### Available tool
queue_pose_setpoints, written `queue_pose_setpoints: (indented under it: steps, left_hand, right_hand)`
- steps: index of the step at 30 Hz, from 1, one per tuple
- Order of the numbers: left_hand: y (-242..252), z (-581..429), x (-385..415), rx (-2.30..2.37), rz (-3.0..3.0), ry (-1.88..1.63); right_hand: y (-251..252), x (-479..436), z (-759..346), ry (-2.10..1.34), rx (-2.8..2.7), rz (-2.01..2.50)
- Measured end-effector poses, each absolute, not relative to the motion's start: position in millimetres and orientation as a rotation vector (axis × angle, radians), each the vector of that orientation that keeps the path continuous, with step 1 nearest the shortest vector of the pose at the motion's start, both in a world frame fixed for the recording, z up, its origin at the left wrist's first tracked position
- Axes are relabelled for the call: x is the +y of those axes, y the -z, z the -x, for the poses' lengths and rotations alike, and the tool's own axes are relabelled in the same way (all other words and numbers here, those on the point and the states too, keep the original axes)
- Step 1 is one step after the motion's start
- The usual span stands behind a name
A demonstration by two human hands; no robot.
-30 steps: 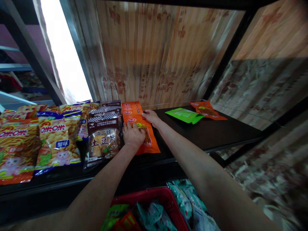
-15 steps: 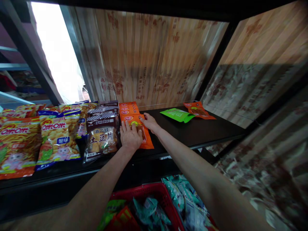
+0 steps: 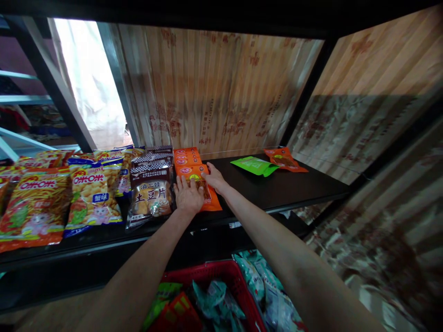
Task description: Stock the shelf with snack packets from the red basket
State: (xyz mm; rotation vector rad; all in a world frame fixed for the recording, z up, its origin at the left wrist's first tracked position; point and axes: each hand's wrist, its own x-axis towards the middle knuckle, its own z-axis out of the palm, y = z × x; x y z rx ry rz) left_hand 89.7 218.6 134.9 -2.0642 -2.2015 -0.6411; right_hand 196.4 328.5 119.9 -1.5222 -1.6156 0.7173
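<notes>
An orange snack packet [image 3: 212,201] lies at the front of a row of like orange packets [image 3: 187,156] on the black shelf. My left hand [image 3: 188,196] rests flat on its front, fingers spread. At the packet's upper right edge, my right hand [image 3: 215,178] has its thumb and fingers closed on the side; part of that grip is hidden. Directly left of my left hand stands a dark brown bag of potato chips [image 3: 152,191], with similar bags behind it.
Blue-and-yellow snack bags [image 3: 95,196] and orange noodle-snack bags [image 3: 38,205] stand farther left. A green pouch [image 3: 254,165] and another orange packet [image 3: 285,159] lie on the right of the shelf [image 3: 294,189]. Below is a red basket [image 3: 238,281] of packets, beside teal packets [image 3: 254,276].
The view has shifted slightly, so the bags on the left appear a little farther right. Both hands stay at the front orange packet with almost no movement.
</notes>
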Motion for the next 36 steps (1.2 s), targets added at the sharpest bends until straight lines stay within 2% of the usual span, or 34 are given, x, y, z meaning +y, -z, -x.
queue_pose_setpoints:
  steps: [6,19,25,29,32,36]
  left_hand:
    - [-134.9,-88.4,205.2,-2.151,2.073,0.651]
    - [-119.2,-84.7,126.2,-1.688,2.262,0.745]
    - [-112.0,-80.5,89.3,-1.785,2.25,0.687]
    - [-109.7,-82.2,58.3,-1.676,2.39,0.734]
    - [-86.4,-77.0,24.7,-1.548,2.709,0.6]
    - [-25.1,-53.5,-25.0,-1.769,3.077,0.03]
  right_hand:
    - [-122.7,312.3,-203.0,-0.647,-1.593,1.483]
    - [-122.6,210.1,-223.1,-0.315,-1.455,1.239]
    - [-123.0,189.4,-225.6,-0.337,-1.699,1.406]
    - [-132.8,184.1,-229.2,-0.291,-1.737,1.443]
    - [-134.4,164.6,-229.9,-0.257,-1.658,1.289]
    - [-91.1,110.3,-221.8,-0.482,-1.632,1.186]
